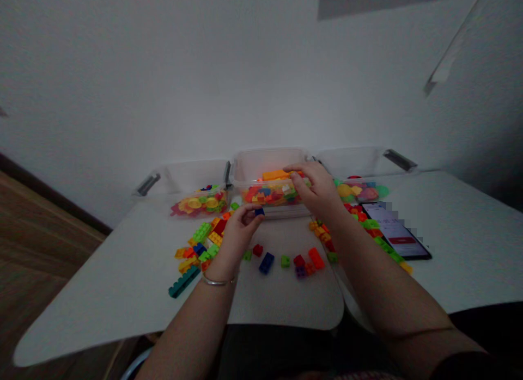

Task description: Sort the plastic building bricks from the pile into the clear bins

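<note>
My left hand (243, 225) is closed in a pinch around a small dark blue toy brick (259, 212), just in front of the middle clear bin (269, 158). My right hand (316, 187) reaches over that bin's right side, with its fingers stretched out and slightly apart. Its fingertips are close to a long orange brick (274, 175) on top of the mixed bricks inside; whether they touch it I cannot tell. Below my hands lie a blue brick (267, 263), a green brick (285, 261), a red brick (257, 250) and an orange-red brick (316, 258).
Clear bins of colourful pieces stand at left (188, 176) and right (355, 158), against the wall. Loose bricks (202, 233) are heaped left of my left hand. A bright green brick row (388, 249) lies beside a phone (398, 233) at right. A teal bar (183, 282) lies front left.
</note>
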The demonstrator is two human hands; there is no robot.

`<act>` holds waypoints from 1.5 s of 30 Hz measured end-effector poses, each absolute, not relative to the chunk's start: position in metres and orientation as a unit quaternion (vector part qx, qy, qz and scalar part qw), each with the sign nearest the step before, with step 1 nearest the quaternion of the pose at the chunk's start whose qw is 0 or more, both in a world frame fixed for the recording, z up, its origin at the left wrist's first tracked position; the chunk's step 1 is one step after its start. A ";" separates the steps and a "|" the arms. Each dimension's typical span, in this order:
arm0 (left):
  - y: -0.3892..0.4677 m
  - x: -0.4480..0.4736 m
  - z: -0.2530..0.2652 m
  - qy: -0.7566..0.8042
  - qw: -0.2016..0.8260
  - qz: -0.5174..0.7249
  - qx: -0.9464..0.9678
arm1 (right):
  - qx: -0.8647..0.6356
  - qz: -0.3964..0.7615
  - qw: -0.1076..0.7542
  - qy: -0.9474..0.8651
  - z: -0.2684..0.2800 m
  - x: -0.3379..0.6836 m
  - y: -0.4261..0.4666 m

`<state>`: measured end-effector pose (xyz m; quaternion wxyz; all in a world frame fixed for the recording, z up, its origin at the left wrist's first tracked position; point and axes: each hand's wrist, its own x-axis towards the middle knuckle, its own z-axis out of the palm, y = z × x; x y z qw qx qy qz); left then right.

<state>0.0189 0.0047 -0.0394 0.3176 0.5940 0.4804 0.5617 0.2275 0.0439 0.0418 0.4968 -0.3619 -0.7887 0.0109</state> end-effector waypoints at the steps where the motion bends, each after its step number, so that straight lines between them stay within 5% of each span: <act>1: 0.005 0.019 -0.039 0.477 0.318 0.567 0.592 | -0.349 0.036 0.508 -0.787 0.043 0.226 0.041; 7: 0.003 0.020 -0.038 0.440 0.291 0.589 0.613 | -0.354 0.330 0.440 -0.756 0.034 0.210 0.040; 11: 0.000 0.019 -0.036 0.439 0.186 0.569 0.670 | -0.355 0.452 0.366 -0.732 0.017 0.191 0.040; 26: -0.001 0.016 -0.033 0.458 0.080 0.521 0.716 | -0.357 0.574 0.320 -0.664 -0.001 0.182 0.048; 31: -0.003 0.019 -0.034 0.453 0.108 0.545 0.697 | -0.330 0.509 0.352 -0.713 0.012 0.190 0.048; 38: -0.002 0.019 -0.038 0.445 0.120 0.561 0.688 | -0.364 0.108 0.517 -0.767 0.045 0.232 0.051; 45: -0.003 0.018 -0.036 0.447 0.084 0.554 0.697 | -0.433 -0.009 0.459 -0.776 0.031 0.246 0.068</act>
